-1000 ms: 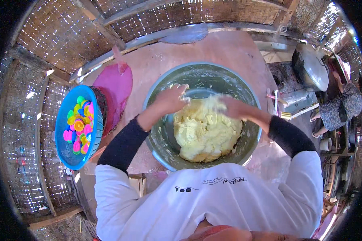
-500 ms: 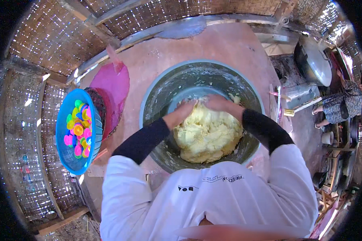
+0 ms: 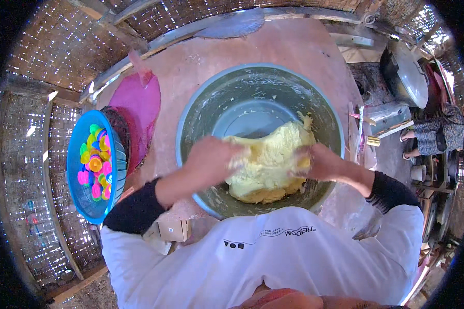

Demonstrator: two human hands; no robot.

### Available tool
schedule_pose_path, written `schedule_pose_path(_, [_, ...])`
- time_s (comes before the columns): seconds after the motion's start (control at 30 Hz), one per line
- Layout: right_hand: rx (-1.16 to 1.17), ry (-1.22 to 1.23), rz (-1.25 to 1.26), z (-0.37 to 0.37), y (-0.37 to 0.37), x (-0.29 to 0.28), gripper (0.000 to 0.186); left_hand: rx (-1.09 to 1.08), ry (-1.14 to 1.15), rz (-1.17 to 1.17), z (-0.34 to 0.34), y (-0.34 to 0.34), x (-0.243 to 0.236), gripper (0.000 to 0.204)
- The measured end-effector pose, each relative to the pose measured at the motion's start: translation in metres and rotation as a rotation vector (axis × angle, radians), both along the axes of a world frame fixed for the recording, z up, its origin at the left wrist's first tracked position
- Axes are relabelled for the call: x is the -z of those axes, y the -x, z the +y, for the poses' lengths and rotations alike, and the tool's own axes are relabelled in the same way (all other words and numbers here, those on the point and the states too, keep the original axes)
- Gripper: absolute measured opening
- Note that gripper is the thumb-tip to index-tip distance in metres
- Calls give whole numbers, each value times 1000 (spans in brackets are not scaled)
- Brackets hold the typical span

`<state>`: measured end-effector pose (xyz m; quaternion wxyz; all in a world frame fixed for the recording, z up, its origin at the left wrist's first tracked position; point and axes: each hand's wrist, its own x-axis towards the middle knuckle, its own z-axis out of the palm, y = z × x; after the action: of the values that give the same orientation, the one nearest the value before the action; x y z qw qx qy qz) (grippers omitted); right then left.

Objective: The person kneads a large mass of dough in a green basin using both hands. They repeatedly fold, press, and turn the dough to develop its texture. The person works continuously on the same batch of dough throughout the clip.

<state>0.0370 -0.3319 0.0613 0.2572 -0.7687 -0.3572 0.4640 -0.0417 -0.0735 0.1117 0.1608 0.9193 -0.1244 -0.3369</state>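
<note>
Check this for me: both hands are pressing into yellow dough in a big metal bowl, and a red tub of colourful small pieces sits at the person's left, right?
One slip: the tub of colourful pieces is blue, not red, as the head view shows. The rest holds: the left hand and right hand press into yellow dough in the metal bowl.

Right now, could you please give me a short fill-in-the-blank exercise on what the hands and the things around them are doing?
1. Both hands, the left hand and the right hand, press into a mass of ____ dough.
2. The dough lies inside a large round ____ basin.
3. The blue bowl of small colourful pieces stands on the person's ____ side.
4. The pink lid lies between the blue bowl and the ____.

Missing words: yellow; metal; left; basin
</note>
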Motion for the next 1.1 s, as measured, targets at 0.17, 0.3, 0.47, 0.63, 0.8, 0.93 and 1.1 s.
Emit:
schedule_pose_path(0.17, [-384,-252,-710,12,-10,47,83,40,74,-362,15,-15,128,102])
schedule_pose_path(0.3, [-377,-79,-787,35,-11,81,91,-120,-123,-226,-41,-8,134,120])
schedule_pose_path(0.47, [-261,140,-706,87,-61,99,40,-332,-140,-283,-28,-50,171,98])
schedule_pose_path(0.63, [134,194,-710,110,-103,139,33,-749,216,-190,-11,-89,184,75])
schedule_pose_path(0.8, [-157,48,-467,98,-94,110,56,-426,213,-34,-1,-61,163,96])
schedule_pose_path(0.93, [-477,-57,-600,29,-33,75,83,-45,-19,179,-15,-7,124,124])
schedule_pose_path(1.1, [-372,-73,-913,15,16,75,76,-193,-223,-173,-76,35,129,124])
